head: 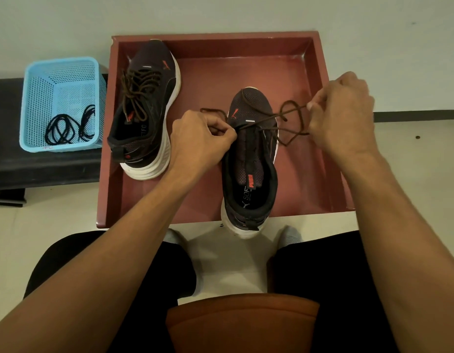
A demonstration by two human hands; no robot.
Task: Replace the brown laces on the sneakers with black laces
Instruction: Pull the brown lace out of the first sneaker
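Two dark sneakers with white soles lie in a red-brown tray (320,80). The right sneaker (250,174) points away from me, and its brown lace (289,122) is pulled out of most eyelets. My left hand (200,138) pinches the lace at the shoe's left side near the toe eyelets. My right hand (343,115) pinches the other stretch of the lace, drawn out to the right of the shoe. The left sneaker (147,110) leans on its side at the tray's left with its brown lace (136,90) threaded. Black laces (68,128) lie coiled in a blue basket (37,98).
The basket stands on a dark bench (6,169) left of the tray. My knees in black trousers (335,276) and an orange seat edge (241,319) fill the bottom of the view. The tray's near end is open and the right sneaker's heel juts over it.
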